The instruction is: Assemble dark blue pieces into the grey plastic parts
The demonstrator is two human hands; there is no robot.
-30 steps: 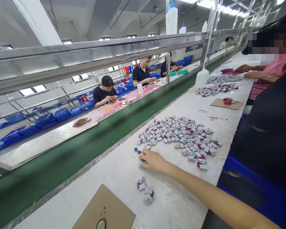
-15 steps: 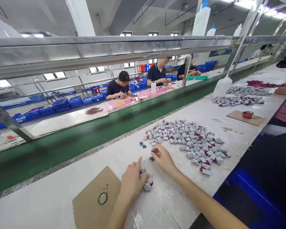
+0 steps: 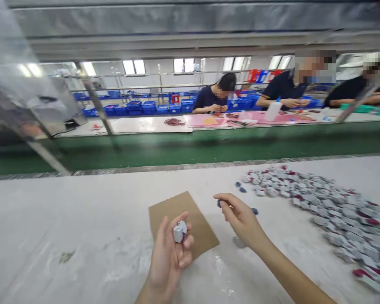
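Observation:
My left hand (image 3: 171,255) is raised over the white table (image 3: 82,219), fingers curled round a small grey-white block (image 3: 179,232). To its right my right hand (image 3: 239,215) pinches a small dark blue piece (image 3: 219,203) between thumb and fingertips. A brown cardboard sheet (image 3: 193,215) lies flat under and between the two hands. Two or three more dark blue pieces (image 3: 240,187) lie on the table beyond my right hand. A wide pile of grey-white and red blocks (image 3: 323,207) spreads out at the right.
A green conveyor belt (image 3: 190,145) runs across behind the table. Beyond it three people sit at a bench with a pink mat (image 3: 240,119) and a white squeeze bottle (image 3: 273,110). Blue crates (image 3: 139,107) stand further back. A metal rail (image 3: 190,25) crosses overhead.
The view swung left, leaving the block pile at the right. My left hand came in, picked a grey-white block off the table and lifted it. My right hand rose with a blue piece.

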